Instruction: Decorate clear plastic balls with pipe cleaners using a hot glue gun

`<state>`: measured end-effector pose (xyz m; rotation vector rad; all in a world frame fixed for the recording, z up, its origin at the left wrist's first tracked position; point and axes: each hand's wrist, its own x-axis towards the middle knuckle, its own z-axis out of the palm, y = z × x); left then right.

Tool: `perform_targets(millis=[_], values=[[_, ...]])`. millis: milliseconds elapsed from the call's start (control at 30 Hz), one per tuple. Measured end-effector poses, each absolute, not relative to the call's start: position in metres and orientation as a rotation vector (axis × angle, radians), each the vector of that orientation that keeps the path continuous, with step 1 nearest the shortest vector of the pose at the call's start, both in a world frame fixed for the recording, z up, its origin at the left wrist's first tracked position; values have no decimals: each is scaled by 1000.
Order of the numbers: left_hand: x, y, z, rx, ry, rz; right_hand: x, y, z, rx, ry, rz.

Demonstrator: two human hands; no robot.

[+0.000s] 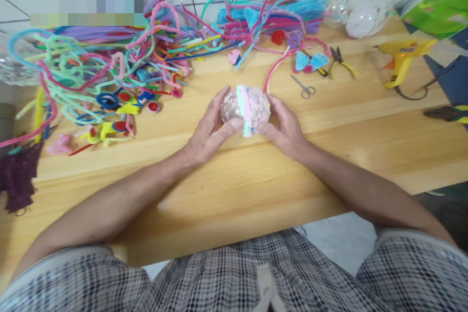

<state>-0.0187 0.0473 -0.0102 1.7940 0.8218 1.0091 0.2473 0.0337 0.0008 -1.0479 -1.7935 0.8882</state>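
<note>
Between my two hands is a clear plastic ball (258,107) with pale bits showing through it. A band of pink, white and mint pipe cleaner (244,109) runs round its middle from top to bottom. My left hand (215,126) is curved around the ball's left side, thumb on the near face. On the opposite side my right hand (285,124) grips it, thumb low near the band. The far fingers of both hands are partly hidden. A pink and white pipe cleaner (272,70) extends behind the ball, near my right hand.
Tangled pipe cleaners (84,63) cover the left and back. Small scissors (303,87), yellow-handled pliers (341,63) and a blue pipe-cleaner bow (310,61) lie beyond my right hand. Farther right are a yellow glue gun (405,61) with a cord, more pliers (446,113) and clear balls (365,19).
</note>
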Motion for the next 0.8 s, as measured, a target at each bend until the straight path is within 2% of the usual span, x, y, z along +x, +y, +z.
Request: perform_targets(millis=[800], values=[[-17,45,2,1810,829,1048,250,35,3,-1010,-1924,813]])
